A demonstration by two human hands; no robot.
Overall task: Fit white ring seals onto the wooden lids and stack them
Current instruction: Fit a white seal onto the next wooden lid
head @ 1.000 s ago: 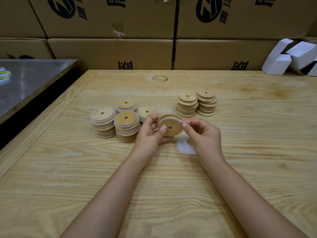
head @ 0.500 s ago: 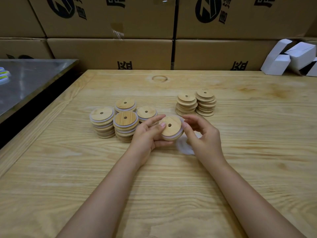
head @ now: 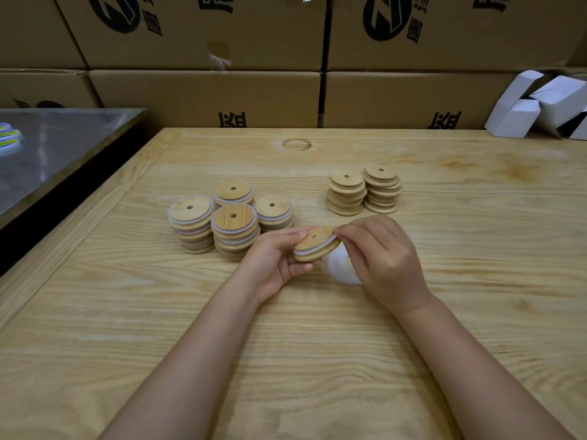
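Seal-fitting step, looks nearly done. Left hand (head: 279,258) grips wooden lid (head: 314,239) just above worktop (head: 317,328); white ring seal (head: 313,249) sits round its edge. Right hand (head: 387,258) pinches seal at right rim. Next, probably: press seal home all round, then set lid on sealed stacks (head: 233,223) at left.

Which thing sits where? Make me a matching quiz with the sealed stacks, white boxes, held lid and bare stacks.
Things:
1 sealed stacks
2 white boxes
3 held lid
4 bare stacks

Places:
A between left hand and right hand
B far right edge
C beyond the right hand
D beyond the left hand

Pairs: 1-D, 2-B, 3-A, 4-C
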